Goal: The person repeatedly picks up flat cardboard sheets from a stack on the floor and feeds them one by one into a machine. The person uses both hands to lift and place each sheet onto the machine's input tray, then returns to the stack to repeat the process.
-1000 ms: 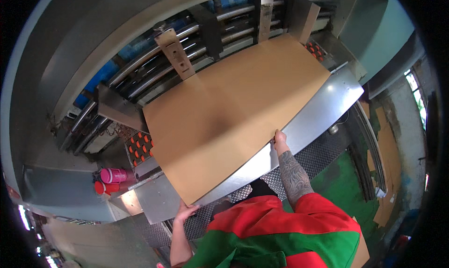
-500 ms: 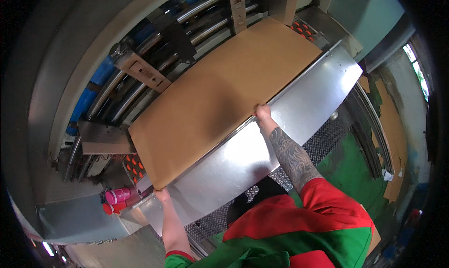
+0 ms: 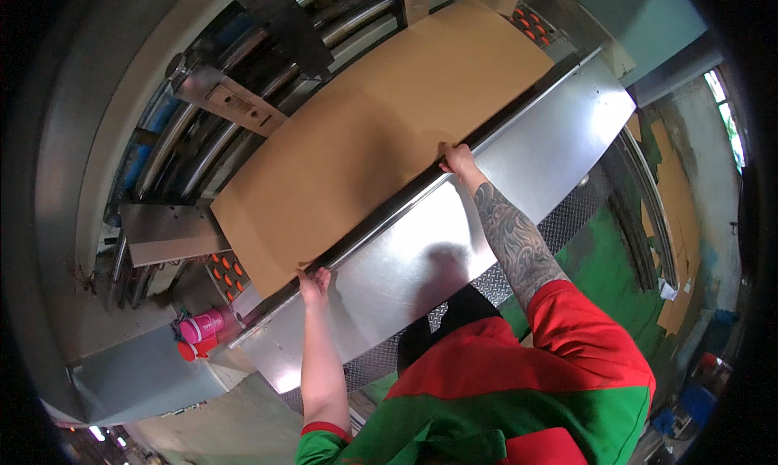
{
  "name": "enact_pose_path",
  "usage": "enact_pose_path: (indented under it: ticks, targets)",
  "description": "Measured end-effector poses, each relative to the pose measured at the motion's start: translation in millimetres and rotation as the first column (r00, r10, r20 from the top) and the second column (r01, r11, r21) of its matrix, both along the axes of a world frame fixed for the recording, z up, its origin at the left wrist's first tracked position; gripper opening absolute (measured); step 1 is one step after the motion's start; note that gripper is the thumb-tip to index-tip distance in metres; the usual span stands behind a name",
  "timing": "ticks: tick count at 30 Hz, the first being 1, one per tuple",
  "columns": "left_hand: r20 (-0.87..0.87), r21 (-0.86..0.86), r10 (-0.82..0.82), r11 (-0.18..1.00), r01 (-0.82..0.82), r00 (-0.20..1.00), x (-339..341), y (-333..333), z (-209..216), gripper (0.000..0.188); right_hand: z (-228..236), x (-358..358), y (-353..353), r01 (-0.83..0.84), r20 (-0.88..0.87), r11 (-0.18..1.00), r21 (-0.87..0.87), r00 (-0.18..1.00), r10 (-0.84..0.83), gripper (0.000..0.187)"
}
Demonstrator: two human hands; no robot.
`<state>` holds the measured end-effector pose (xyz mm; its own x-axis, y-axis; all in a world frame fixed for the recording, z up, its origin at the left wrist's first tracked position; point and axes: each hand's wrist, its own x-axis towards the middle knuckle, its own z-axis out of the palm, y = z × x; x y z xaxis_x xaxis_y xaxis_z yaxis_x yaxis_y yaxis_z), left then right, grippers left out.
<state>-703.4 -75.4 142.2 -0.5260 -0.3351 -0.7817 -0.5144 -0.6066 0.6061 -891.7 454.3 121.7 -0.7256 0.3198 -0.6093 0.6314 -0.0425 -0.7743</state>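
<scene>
A large brown cardboard sheet lies slantwise on the machine's feed bed, its near edge set back from the shiny metal table. Near the left part of that edge is my left hand, fingers apart, with a fingertip touching the sheet. Farther right, my tattooed arm leads to my right hand, whose fingers are bent against the same edge in a grip. A dark gap shows between the sheet and the table's metal rail.
Metal rollers and upright brackets line the far side. Orange rollers sit by each end of the sheet. A pink bottle stands at the left. Flat cardboard leans at the right over green floor.
The cardboard sheet has slid away from me, opening a dark gap along the rail. My left hand has moved right along its edge and loosened; my right hand has gone forward.
</scene>
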Motion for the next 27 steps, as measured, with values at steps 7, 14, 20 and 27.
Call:
enact_pose_path:
  ticks: [7, 14, 20, 27]
  targets:
    - [-0.178, 0.167, -0.163, 0.967, 0.193, 0.97, -54.2, -12.8, 17.7, 0.082, 23.9, -21.2, 4.9, -0.298, -0.104, 0.955, -0.01, 0.95, 0.295, 0.057]
    - [-0.053, 0.251, 0.076, 0.966, -0.06, 0.996, -32.1, -17.8, 4.4, 0.055, 21.4, -7.2, 23.2, -0.294, 0.043, 0.933, 0.206, 0.956, 0.292, 0.047]
    - [0.184, -0.829, -0.755, 0.224, 0.512, 0.629, 92.6, 86.4, -5.1, 0.035, 13.9, 181.9, 5.4, -0.097, -0.166, 0.772, 0.629, 0.953, 0.255, 0.035]
    - [0.548, -0.656, -0.825, -0.527, 0.54, -0.138, 229.0, 120.8, -14.5, 0.082, 10.6, 515.6, -26.2, -0.53, 0.569, 0.75, 0.396, 0.783, 0.253, 0.044]
